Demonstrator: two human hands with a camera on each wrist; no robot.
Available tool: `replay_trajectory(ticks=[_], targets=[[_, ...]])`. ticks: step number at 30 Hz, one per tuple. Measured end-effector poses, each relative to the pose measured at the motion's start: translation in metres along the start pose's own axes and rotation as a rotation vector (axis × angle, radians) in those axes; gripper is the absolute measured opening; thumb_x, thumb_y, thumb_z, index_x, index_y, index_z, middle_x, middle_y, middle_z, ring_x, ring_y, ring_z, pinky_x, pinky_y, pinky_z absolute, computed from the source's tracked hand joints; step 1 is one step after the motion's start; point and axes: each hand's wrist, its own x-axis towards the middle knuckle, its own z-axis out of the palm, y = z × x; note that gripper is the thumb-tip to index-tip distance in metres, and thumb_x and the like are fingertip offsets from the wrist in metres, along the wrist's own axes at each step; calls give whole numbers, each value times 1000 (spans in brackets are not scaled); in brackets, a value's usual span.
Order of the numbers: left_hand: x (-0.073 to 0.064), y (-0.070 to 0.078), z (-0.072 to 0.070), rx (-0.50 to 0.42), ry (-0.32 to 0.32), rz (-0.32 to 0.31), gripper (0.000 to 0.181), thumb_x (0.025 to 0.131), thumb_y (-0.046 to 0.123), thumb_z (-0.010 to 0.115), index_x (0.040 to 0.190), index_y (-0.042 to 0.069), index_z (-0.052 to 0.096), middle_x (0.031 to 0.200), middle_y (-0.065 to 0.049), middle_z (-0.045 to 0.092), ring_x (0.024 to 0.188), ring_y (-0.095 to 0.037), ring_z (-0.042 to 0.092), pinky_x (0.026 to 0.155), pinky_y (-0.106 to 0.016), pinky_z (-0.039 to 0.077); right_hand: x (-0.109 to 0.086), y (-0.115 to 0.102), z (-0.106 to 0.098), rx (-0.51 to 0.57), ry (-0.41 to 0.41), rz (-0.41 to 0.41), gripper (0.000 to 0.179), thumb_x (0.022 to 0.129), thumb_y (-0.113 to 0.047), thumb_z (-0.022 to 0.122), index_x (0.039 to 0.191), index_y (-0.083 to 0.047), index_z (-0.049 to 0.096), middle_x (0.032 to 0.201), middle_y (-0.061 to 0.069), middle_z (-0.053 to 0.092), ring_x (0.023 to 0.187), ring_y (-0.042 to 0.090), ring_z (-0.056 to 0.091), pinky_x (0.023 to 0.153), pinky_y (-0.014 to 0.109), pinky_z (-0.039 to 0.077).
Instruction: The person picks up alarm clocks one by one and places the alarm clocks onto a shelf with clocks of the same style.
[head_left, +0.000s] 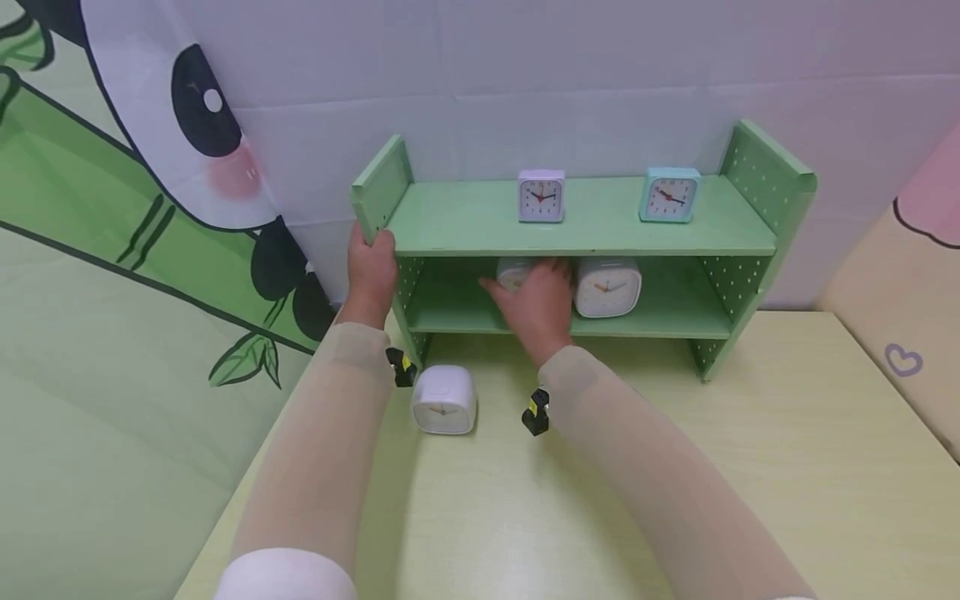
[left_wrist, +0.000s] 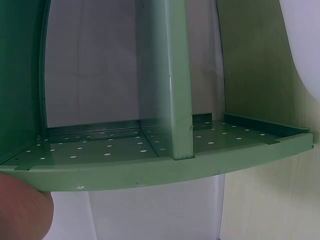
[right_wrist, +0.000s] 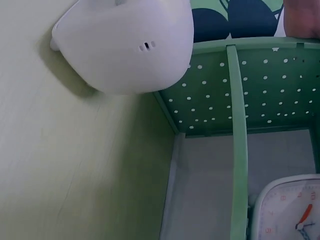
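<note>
My left hand grips the front edge of the left side panel of a green two-tier shelf. Part of that hand also shows low in the left wrist view. My right hand reaches into the lower tier over a white clock, its thumb spread out to the left. The hand hides much of this clock, but its face shows in the right wrist view. Right beside the fingers stands another white clock.
On the top tier stand a small purple clock and a small turquoise clock. Another white clock sits on the pale wooden table, in front of the shelf's left end. A printed cloth hangs behind.
</note>
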Motion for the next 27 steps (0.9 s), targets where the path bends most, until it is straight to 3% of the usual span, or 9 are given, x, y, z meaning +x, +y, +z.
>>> replay_trajectory(ticks=[7, 15, 23, 27], targets=[[-2, 1, 0, 6, 5, 1, 48, 104, 28, 39, 150, 16, 41, 140, -5, 51, 123, -16, 45, 108, -35, 35, -7, -6, -4, 45, 29, -1, 104, 79, -72, 75, 143, 0, 37, 132, 18, 49, 123, 34, 47, 107, 47, 39], [0, 0, 0, 0, 0, 16, 46, 103, 27, 38, 148, 15, 42, 138, -5, 51, 121, -16, 45, 107, -34, 35, -17, -6, -13, 91, 14, -11, 99, 81, -69, 75, 140, 2, 41, 127, 16, 49, 116, 33, 48, 99, 47, 43], [-2, 1, 0, 22, 2, 10, 49, 103, 29, 38, 151, 17, 41, 141, -5, 50, 122, -17, 44, 108, -34, 35, -30, -1, -22, 188, 38, -36, 102, 84, -64, 76, 151, 2, 36, 145, 17, 45, 130, 33, 45, 107, 48, 40], [-3, 2, 1, 17, 2, 13, 49, 103, 29, 39, 150, 16, 41, 141, -5, 51, 122, -16, 44, 107, -33, 35, -38, 6, -35, 264, 99, -82, 88, 88, -53, 77, 148, -1, 40, 145, 16, 46, 131, 34, 45, 108, 48, 39]])
